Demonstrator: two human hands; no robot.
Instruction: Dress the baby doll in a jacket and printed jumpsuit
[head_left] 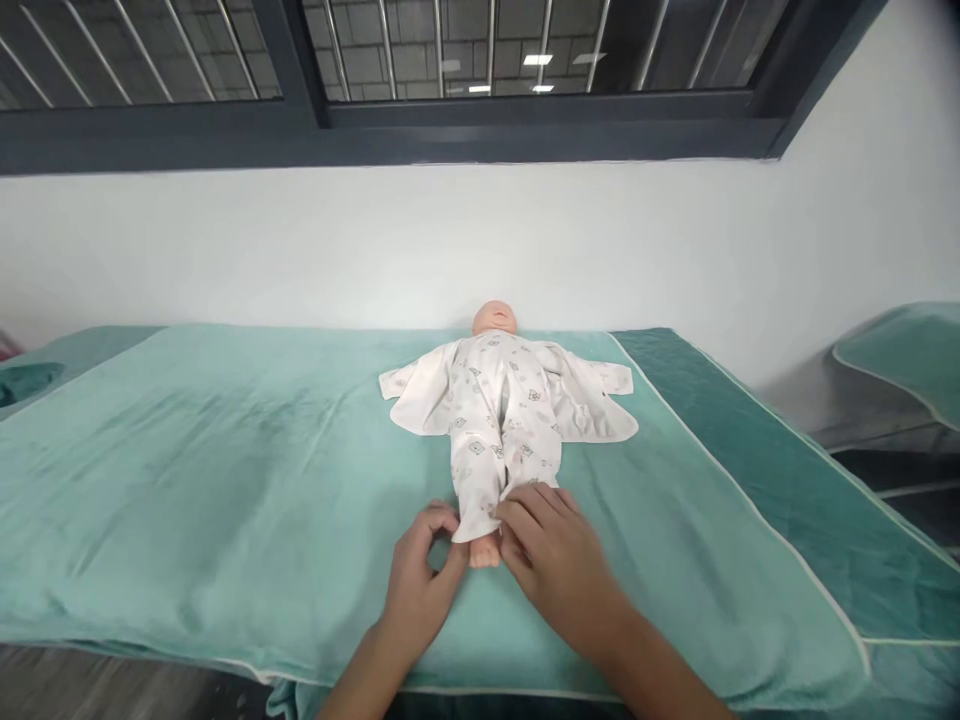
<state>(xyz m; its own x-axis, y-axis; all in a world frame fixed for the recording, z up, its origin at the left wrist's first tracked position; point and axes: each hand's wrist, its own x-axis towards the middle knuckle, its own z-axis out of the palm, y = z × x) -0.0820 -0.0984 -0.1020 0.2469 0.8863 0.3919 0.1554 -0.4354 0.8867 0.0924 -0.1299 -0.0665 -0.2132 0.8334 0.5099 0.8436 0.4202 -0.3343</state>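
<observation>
left hand (420,580): fingers curled round doll foot (484,550); right hand (551,555): pinching trouser cuff (480,520) | doll (499,400) supine mid-bed on green blanket (225,470) | advice: steady the foot; ease cuff along leg evenly; avoid bunching fabric

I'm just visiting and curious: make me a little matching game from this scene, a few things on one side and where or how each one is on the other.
Things:
1. baby doll
2. left hand
3. right hand
4. green blanket

Places or states:
A. spread flat under everything
B. lying on its back, head toward the wall
C. pinching a trouser cuff of the white outfit
D. at the bare foot

Pairs: 1-B, 2-D, 3-C, 4-A
</observation>
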